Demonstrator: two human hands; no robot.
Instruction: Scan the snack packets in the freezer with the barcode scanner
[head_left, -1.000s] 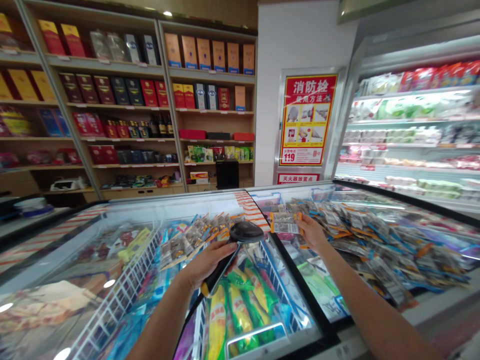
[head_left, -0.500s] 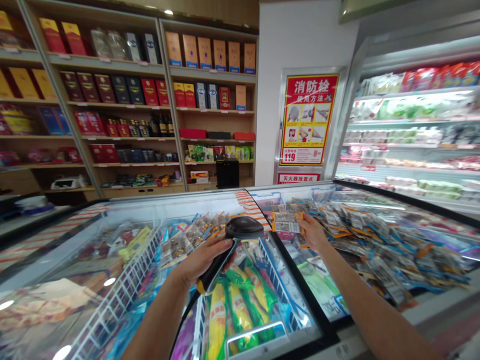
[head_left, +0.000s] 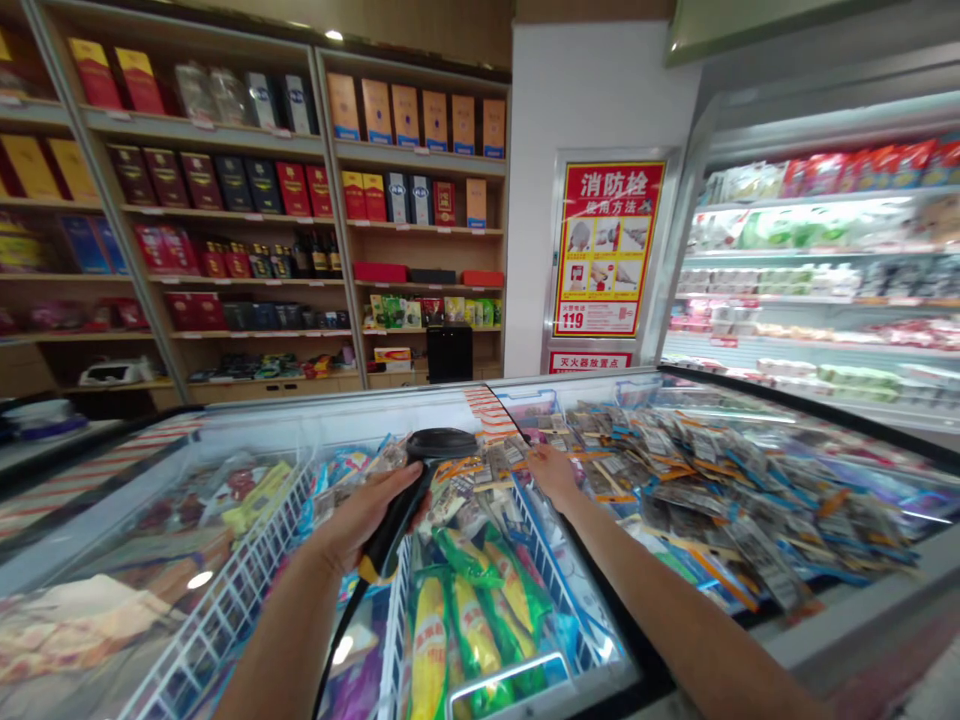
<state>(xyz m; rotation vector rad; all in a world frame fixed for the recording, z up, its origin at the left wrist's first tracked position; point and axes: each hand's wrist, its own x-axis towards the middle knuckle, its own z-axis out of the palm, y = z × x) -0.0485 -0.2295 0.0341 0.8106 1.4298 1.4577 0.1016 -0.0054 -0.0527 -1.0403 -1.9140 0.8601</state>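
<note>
My left hand [head_left: 367,510] is wrapped round the handle of a black barcode scanner [head_left: 442,442], its head tilted over the freezer. A cable runs down from the handle. My right hand [head_left: 553,474] reaches over the dark seam between the freezer lids, fingers pinched together at the edge of a grey wrapped packet [head_left: 510,456]. Its grip is partly hidden. Similar packets with orange and blue ends lie in a heap [head_left: 697,465] on the glass at the right. Others lie on the left lid, partly behind the scanner.
Beneath the glass, a white wire basket [head_left: 394,640] holds yellow-and-green corn-shaped packs [head_left: 431,640]. Shelves of boxes and bottles [head_left: 420,120] stand behind the freezer. A red fire-hydrant sign [head_left: 609,250] hangs on the wall, with a lit chiller [head_left: 817,260] at the right.
My right hand has moved left with its packet, from the right lid to the seam. My left hand has shifted the scanner left, uncovering more packets behind it. The view has turned slightly.
</note>
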